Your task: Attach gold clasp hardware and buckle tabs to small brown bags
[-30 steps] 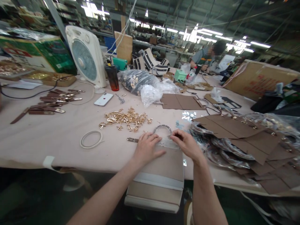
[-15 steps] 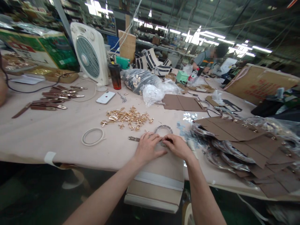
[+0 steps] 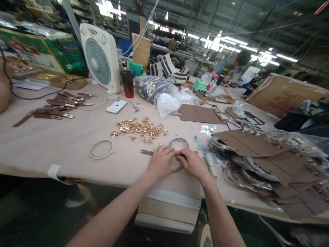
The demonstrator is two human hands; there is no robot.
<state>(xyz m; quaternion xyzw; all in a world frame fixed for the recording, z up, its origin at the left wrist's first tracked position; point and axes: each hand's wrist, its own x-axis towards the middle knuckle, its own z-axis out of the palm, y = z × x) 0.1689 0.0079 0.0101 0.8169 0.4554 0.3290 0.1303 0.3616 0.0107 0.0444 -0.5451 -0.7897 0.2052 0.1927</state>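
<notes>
A tan handbag [image 3: 174, 195] with a white band lies over the table's near edge, its wrapped round handle [image 3: 179, 140] pointing away from me. My left hand [image 3: 162, 161] rests on the bag's top edge, fingers bent and pressed down on it. My right hand [image 3: 193, 164] touches the left one at the middle of that edge, fingertips pinched on a small part I cannot make out. A small metal strip [image 3: 146, 152] lies just left of my left hand. A heap of gold metal fittings [image 3: 140, 128] sits beyond my hands.
A white tape ring [image 3: 101, 149] lies to the left. Brown cut panels and wrapped bags [image 3: 259, 151] pile up on the right. Farther back are a white phone [image 3: 116, 106], a dark cup [image 3: 128, 83], a box fan [image 3: 100, 58], brown straps [image 3: 59, 108]. Another person [image 3: 227, 65] works at the far end.
My right hand slid left along the bag's top edge until it met my left hand. The left hand stayed in place.
</notes>
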